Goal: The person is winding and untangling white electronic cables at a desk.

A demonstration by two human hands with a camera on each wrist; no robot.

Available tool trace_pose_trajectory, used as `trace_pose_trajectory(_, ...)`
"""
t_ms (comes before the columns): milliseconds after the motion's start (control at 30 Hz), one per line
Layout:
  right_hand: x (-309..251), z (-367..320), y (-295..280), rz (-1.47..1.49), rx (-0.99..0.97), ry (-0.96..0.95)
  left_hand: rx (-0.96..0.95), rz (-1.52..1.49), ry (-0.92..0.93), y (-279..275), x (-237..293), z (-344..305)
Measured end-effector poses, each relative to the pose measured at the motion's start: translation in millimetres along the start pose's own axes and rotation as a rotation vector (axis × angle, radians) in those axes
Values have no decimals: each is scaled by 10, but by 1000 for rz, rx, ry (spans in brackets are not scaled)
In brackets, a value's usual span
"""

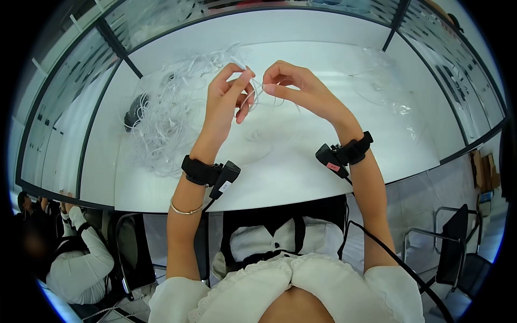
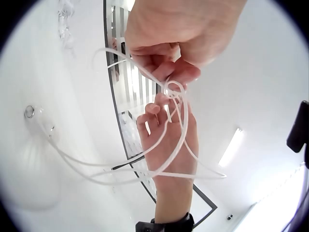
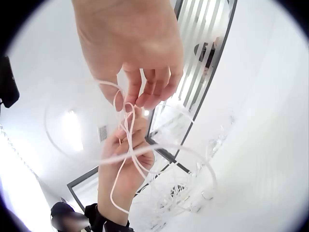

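Above the table, both hands work on a thin white cord [image 2: 184, 133] that hangs in several loose loops. My left hand [image 1: 229, 96] pinches it between thumb and fingertips, the other fingers loosely bent. Facing it, my right hand [image 1: 307, 90] pinches the cord between thumb and index finger. The two sets of fingertips are close together. In the right wrist view, the loops of cord cross in front of the left hand [image 3: 123, 169]. Part of the bunched cord is hidden behind the fingers.
A large tangled heap of white cords [image 1: 164, 121] covers the table's left side, with a black object [image 1: 136, 110] at its edge. Clear plastic [image 1: 401, 110] lies on the right. Framed glass panels [image 1: 70, 118] surround the white tabletop [image 1: 323, 161]. Another person [image 1: 81, 264] sits at lower left.
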State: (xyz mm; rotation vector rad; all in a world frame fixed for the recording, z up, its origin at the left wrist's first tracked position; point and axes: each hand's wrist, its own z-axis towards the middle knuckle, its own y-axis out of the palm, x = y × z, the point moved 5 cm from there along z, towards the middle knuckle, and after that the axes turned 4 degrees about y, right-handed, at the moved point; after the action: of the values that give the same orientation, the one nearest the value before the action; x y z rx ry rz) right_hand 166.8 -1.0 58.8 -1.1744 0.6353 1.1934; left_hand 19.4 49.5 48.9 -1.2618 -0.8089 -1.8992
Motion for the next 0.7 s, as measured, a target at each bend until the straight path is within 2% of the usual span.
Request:
trace_pose_trajectory(167,-67,4,32,154,39,-31,49,-46,-35,-66,12,16)
trace_pose_trajectory(200,-99,-7,32,188,33,-17,8,-64,-73,-121,-7,25)
trace_pose_trajectory(267,-184,-46,32,242,20,-3,142,-137,-53,-244,-117,68)
trace_pose_trajectory(300,-186,-40,16,174,55,-68,207,-172,-43,-305,-174,92)
trace_pose_trajectory(400,-210,-54,-64,270,60,-90,357,-227,15,-576,-248,119)
trace_pose_trajectory(500,-237,-134,-174,257,19,89,425,-252,104,-778,-299,167)
trace_pose_trajectory(533,-241,-142,-201,208,88,72,439,-248,133,-786,-310,164)
trace_pose_trajectory(633,-336,-212,-260,54,9,179,567,-142,176,-813,-208,121)
trace_pose_trajectory(667,-312,-217,-250,26,-96,182,591,-135,212,-794,-147,112)
trace_pose_trajectory(700,-234,-216,-221,57,-180,195,535,-104,197,-761,-118,102)
